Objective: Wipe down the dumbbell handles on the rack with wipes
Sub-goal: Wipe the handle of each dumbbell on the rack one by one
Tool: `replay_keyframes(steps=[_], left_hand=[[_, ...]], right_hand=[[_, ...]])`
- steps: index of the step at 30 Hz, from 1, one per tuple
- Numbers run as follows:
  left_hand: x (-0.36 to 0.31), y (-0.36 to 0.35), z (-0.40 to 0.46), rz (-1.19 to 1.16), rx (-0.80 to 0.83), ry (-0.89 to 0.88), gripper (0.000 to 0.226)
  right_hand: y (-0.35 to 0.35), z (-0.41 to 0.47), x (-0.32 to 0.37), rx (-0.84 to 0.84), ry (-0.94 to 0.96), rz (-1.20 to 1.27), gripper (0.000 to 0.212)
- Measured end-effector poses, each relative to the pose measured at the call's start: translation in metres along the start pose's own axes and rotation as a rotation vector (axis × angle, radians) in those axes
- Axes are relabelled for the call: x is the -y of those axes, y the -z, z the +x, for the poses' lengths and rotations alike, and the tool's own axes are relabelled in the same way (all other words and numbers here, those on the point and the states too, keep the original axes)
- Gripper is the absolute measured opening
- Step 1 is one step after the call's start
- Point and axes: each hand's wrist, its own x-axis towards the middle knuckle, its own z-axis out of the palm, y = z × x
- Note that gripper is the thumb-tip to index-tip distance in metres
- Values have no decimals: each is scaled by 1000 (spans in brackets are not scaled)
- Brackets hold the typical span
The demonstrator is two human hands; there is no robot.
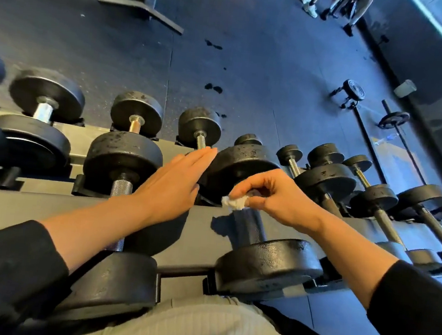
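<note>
My right hand (276, 197) pinches a crumpled white wipe (234, 202) against the far end of a dumbbell handle (249, 226), fingers curled around it. That dumbbell (264, 264) lies on the near shelf of the rack (46, 209), its long axis running away from me, one black head close to my body, the other farther off. My left hand (174, 184) lies flat, fingers straight and together, beside the far head.
</note>
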Motion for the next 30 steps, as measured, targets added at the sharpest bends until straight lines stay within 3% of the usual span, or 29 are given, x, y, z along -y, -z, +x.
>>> replay_keyframes(steps=[4,11,19,25,30], left_hand=[[-1,22,-22,99,-37,74,71],[2,48,-85,204,-190,328,65],[-27,38,-123,208,-413,558,59],[-44,28,-126,294,-570,750,55],[-56,20,-126,361,-555,831,56]], right_hand=[[-18,27,16,-19,103,11,21],[-68,61,52,136,284,-87,24],[-99,79,48,61,302,-253,25],[-110,83,48,64,377,-160,22],[-120,85,42,60,373,-15,23]])
